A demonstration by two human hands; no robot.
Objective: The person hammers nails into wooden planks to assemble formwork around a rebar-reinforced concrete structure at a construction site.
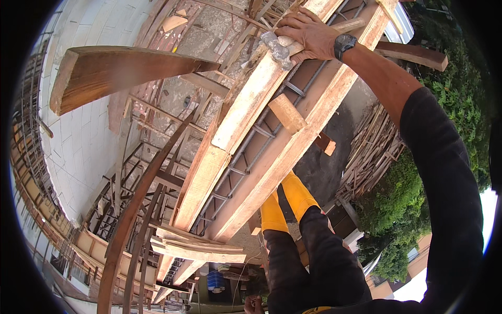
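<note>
My right hand (308,35), with a dark watch on the wrist, reaches over the top of a long timber form. It closes around the wooden handle of a hammer (278,50), whose grey metal head lies against the near plank (251,99). The fingers drape over the plank's far edge. Inside the form, between its two side boards, runs a cage of steel rebar (254,137). A short wood block (287,113) bridges the boards. At the lower edge my left hand (254,304) shows only in part, low and shaded, with its fingers curled; what they hold is hidden.
A thick upright plank (120,76) juts close on the left, with long slanting timbers (133,220) below it. Several short boards (198,248) lie across the form. My yellow-covered lower legs (298,193) are beside it. Right of them are a stick pile (368,149) and shrubs.
</note>
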